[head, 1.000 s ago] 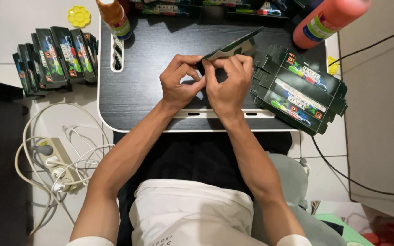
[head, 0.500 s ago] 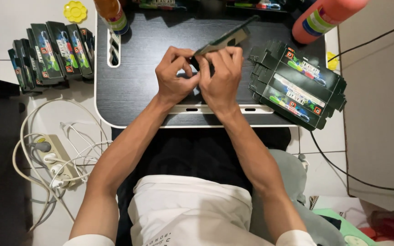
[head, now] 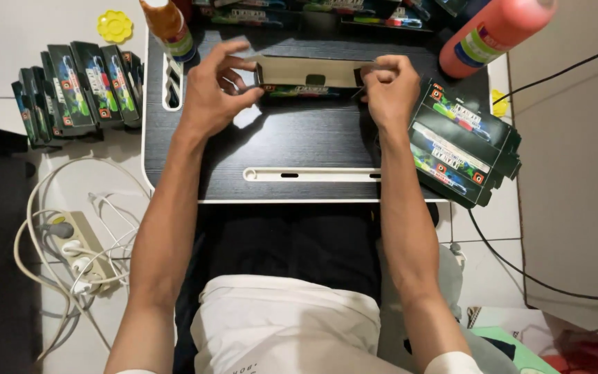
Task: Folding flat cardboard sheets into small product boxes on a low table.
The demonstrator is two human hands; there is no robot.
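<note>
Your left hand [head: 212, 90] and right hand [head: 390, 90] each pinch one end of a long carton [head: 311, 73], holding it stretched flat between them just above the lap desk [head: 299, 142], near its far edge. The carton shows its plain brown inside toward you. Bare dark desk lies open between your wrists, down to the slot along the near edge. At the desk's right edge a stack of flat black cartons [head: 461, 145] overhangs, close to your right wrist. A red bottle [head: 496, 31] stands at the far right corner, an orange bottle [head: 167, 24] at the far left.
</note>
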